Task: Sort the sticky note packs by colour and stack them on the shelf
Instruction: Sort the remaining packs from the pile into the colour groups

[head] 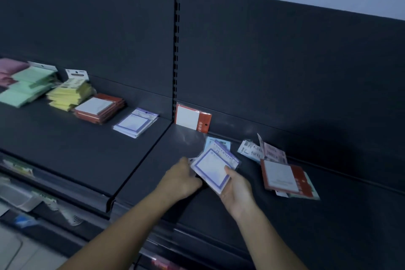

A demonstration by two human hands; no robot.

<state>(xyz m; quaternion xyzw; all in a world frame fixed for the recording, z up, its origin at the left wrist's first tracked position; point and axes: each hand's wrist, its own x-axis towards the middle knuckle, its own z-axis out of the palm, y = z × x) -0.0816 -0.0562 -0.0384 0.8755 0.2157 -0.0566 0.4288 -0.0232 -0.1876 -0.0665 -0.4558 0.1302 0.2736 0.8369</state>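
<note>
Both hands hold a small bundle of purple-bordered sticky note packs [213, 167] just above the right section of the dark shelf [153, 160]. My left hand [183, 178] grips the bundle's left edge; my right hand [235, 186] grips its lower right corner, thumb on top. On the left section lie sorted stacks: pink [8, 70], green [26, 85], yellow [68, 94], red [99, 107] and purple [135, 125]. One red pack [192, 119] leans upright against the back panel. A loose pile with a red pack [282, 176] on top lies to the right.
Light blue and pink packs [260, 151] lie behind the loose pile near the back panel. A slotted upright [176, 50] divides the two shelf sections. Lower shelves at bottom left carry blurred goods [19, 195].
</note>
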